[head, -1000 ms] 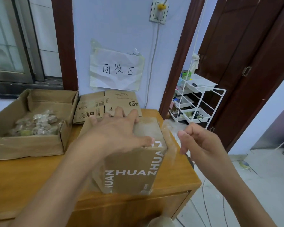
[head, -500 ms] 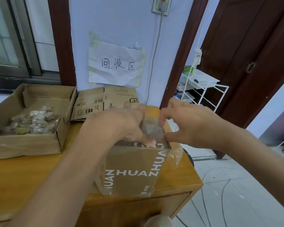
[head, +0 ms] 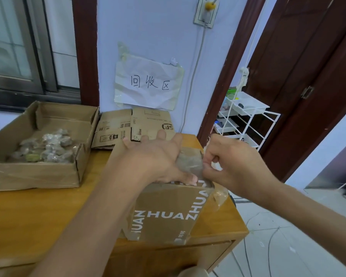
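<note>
Box point(head: 168, 212) is pinned to tabletop point(head: 38, 216) by L hand point(head: 156, 158), fingers flat. Tape point(head: 189, 161) is held in R hand point(head: 234, 164) pinch grip. It should be peeled low & slow, w/ box kept steady.

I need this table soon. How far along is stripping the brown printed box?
Done: a flattened brown cardboard box sits by the wall; the open cardboard tray holds crumpled tape wads. In hand: the left hand presses the brown printed cardboard box while the right hand pinches clear tape at its top edge. Left: it stands whole, not yet flattened.
</note>
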{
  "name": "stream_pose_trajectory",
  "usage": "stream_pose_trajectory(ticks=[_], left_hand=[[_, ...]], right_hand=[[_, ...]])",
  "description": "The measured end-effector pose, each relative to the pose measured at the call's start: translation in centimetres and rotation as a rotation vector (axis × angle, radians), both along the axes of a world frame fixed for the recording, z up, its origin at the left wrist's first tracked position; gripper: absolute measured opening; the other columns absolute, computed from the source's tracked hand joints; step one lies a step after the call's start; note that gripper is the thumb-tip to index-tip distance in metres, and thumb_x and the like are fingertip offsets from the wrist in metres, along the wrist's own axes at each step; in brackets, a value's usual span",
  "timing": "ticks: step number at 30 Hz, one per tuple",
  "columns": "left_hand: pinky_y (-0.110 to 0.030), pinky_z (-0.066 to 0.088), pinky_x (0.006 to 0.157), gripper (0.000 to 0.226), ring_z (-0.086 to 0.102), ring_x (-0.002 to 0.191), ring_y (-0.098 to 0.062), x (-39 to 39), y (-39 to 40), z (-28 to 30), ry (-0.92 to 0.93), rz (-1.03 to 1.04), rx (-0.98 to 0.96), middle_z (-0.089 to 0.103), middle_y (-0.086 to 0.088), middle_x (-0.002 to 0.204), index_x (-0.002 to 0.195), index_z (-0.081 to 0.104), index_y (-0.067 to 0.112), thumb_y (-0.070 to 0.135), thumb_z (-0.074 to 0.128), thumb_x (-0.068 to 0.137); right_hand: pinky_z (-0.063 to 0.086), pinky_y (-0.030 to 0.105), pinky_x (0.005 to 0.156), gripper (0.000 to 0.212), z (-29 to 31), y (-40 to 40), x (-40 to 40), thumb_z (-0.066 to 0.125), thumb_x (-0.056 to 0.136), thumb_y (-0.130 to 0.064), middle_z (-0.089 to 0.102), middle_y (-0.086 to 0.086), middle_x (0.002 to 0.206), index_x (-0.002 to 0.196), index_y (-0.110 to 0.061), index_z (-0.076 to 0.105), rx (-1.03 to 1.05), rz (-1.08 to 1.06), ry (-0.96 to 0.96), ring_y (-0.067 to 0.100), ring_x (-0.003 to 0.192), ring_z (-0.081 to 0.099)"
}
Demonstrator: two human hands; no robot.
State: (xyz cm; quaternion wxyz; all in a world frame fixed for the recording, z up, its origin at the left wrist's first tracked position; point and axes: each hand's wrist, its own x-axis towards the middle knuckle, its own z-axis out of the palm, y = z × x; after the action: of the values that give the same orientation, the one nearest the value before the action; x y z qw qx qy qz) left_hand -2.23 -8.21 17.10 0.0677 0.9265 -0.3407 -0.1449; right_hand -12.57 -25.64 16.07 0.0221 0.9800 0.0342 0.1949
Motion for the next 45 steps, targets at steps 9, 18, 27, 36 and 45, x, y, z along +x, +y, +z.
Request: stream_pose_trajectory(ticks=[9,18,27,36,45], left_hand=[[-0.069,0.023,0.115,0.093,0.036,0.141,-0.038,-0.3,0.5,-0.4,-0.015,0.011,-0.086,0.036,-0.005,0.149,0.143,0.036,0.036,0.084,0.068,0.07],[-0.065,0.018,0.119,0.068,0.046,0.131,-0.028,-0.2,1.2,-1.9,-0.067,0.055,-0.25,0.045,0.004,0.13,0.112,0.046,0.043,0.088,0.066,0.065],[-0.066,0.015,0.12,0.071,0.043,0.132,-0.029,-0.2,1.3,-2.4,-0.094,0.051,-0.258,0.043,0.004,0.133,0.121,0.047,0.044,0.089,0.062,0.068],[-0.063,0.016,0.121,0.071,0.045,0.132,-0.024,-0.5,2.1,-2.7,-0.109,0.055,-0.322,0.045,0.009,0.131,0.12,0.048,0.045,0.089,0.062,0.066],[-0.06,0.012,0.124,0.072,0.043,0.137,-0.021,-0.2,2.3,-3.2,-0.119,0.053,-0.362,0.046,0.014,0.136,0.119,0.046,0.051,0.093,0.057,0.061]], right_hand=[[0.043,0.028,0.057,0.02,0.2,0.2,-0.3,0.056,0.095,-0.056,0.05,-0.023,0.102,0.093,-0.042,0.07,-0.093,0.065,0.047,-0.008,0.077,0.042],[0.048,0.027,0.073,0.018,-2.8,0.7,-0.5,0.075,0.089,-0.011,0.067,0.0,0.08,0.072,-0.014,0.074,1.002,-0.199,-0.239,0.009,0.068,0.057],[0.046,0.028,0.068,0.071,-3.1,2.0,-1.3,0.067,0.078,-0.077,0.059,-0.009,0.111,0.123,-0.027,0.047,1.031,-0.391,0.121,0.011,0.094,0.063],[0.054,0.045,0.093,0.031,-5.7,1.8,-0.1,0.057,0.104,-0.028,0.077,0.016,0.105,0.106,-0.002,0.073,1.691,-0.187,-0.039,0.032,0.097,0.073],[0.048,0.049,0.099,0.061,-8.2,4.6,-1.4,0.067,0.092,-0.048,0.071,0.02,0.118,0.124,0.004,0.063,2.06,-0.248,-0.227,0.034,0.103,0.065]])
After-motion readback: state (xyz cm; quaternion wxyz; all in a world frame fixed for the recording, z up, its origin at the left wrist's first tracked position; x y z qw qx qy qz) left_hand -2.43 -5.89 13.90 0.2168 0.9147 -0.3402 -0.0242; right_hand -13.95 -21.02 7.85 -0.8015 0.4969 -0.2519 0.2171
